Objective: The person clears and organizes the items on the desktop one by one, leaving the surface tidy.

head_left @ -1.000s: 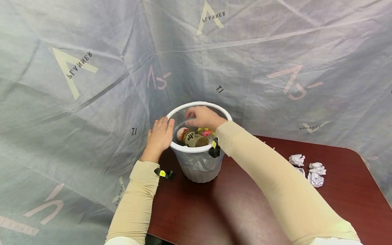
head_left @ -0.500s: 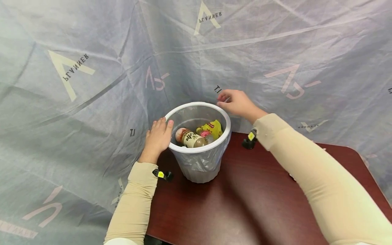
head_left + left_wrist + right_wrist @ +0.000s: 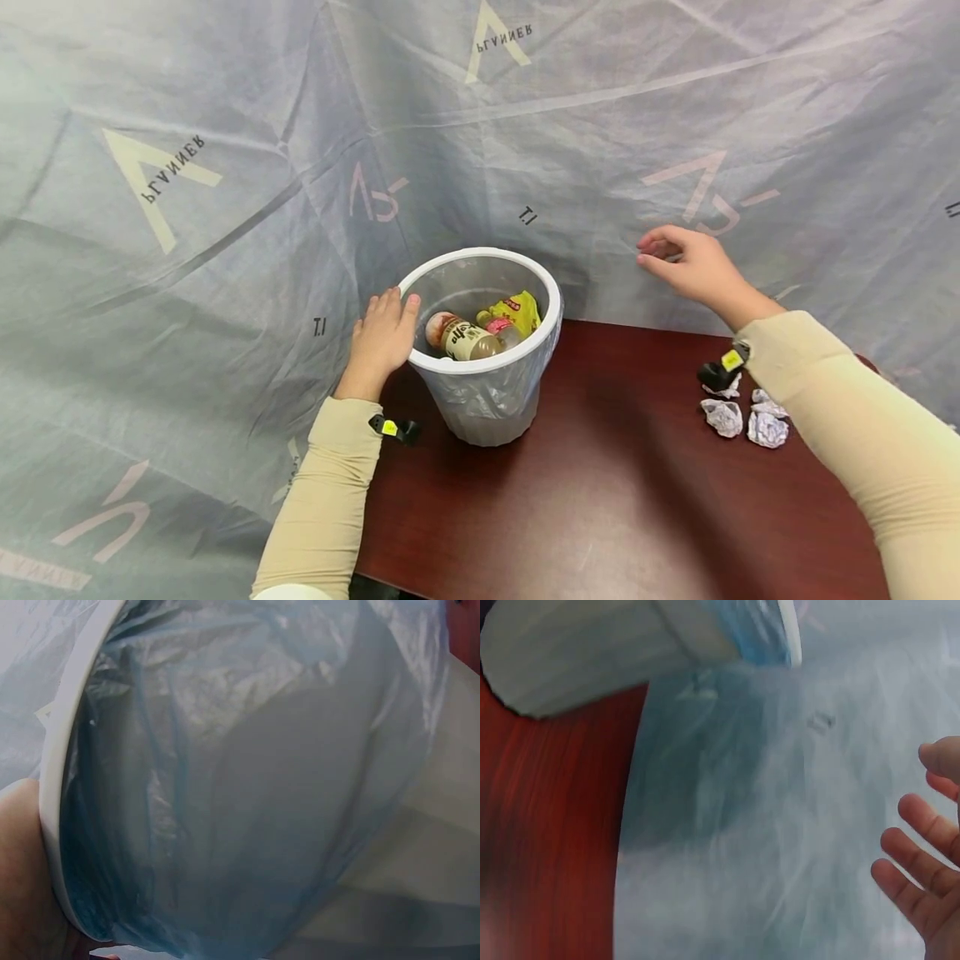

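A grey trash bin (image 3: 491,417) with a white rim and a clear plastic liner stands on the table. My left hand (image 3: 381,337) rests on the left side of its rim, fingers fairly straight; the left wrist view shows part of that hand (image 3: 22,862) against the rim (image 3: 56,765). Inside the bin lie a labelled bottle (image 3: 467,340), a second clear bottle with a pink label (image 3: 501,325) and a yellow wrapper (image 3: 519,311). My right hand (image 3: 697,262) hangs in the air right of the bin, holding nothing, its fingers loosely bent and spread in the right wrist view (image 3: 930,855).
Several crumpled paper balls (image 3: 722,417) lie on the right of the dark red table (image 3: 592,508), partly behind my right wrist camera (image 3: 720,375). Grey printed sheeting (image 3: 600,167) hangs behind and to the left of the table, close to the bin.
My right hand has come up out of the bin and moved right, away from it. The yellow wrapper in the bin shows more fully. My left hand stays on the rim.
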`<state>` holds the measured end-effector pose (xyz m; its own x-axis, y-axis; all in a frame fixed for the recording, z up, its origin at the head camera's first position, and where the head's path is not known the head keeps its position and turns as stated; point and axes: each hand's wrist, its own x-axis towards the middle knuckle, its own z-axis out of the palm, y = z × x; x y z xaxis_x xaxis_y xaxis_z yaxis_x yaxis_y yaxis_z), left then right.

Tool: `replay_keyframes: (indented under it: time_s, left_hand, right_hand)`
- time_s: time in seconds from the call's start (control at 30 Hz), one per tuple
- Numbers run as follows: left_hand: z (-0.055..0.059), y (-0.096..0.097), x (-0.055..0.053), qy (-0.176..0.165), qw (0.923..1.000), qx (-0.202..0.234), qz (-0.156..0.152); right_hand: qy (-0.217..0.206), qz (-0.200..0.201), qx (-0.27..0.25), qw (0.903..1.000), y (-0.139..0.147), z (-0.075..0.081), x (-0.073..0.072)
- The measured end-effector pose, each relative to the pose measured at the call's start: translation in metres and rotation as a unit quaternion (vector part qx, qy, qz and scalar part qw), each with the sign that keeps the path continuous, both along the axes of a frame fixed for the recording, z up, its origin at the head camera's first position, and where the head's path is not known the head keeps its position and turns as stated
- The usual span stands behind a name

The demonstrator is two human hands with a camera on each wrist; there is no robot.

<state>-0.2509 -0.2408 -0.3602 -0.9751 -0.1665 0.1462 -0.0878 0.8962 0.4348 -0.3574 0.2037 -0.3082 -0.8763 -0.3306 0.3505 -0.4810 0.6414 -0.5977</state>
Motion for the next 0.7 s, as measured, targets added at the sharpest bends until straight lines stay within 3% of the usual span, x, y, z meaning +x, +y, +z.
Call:
replay_keyframes:
  time_s: [0.4, 0.57, 0.7]
  left_hand:
    - [-0.001, -0.003, -0.002, 0.002, 1.0000, 0.002, 0.000]
    - [0.000, -0.004, -0.002, 0.003, 1.0000, 0.002, -0.001]
    - [0.000, -0.003, -0.003, 0.000, 1.0000, 0.004, -0.003]
  right_hand:
    - [0.030, -0.080, -0.101, 0.9911, 0.091, -0.056, 0.017]
    - [0.041, -0.106, -0.171, 0.9786, 0.113, -0.090, 0.026]
    - [0.042, -0.131, -0.220, 0.9657, 0.126, -0.115, 0.043]
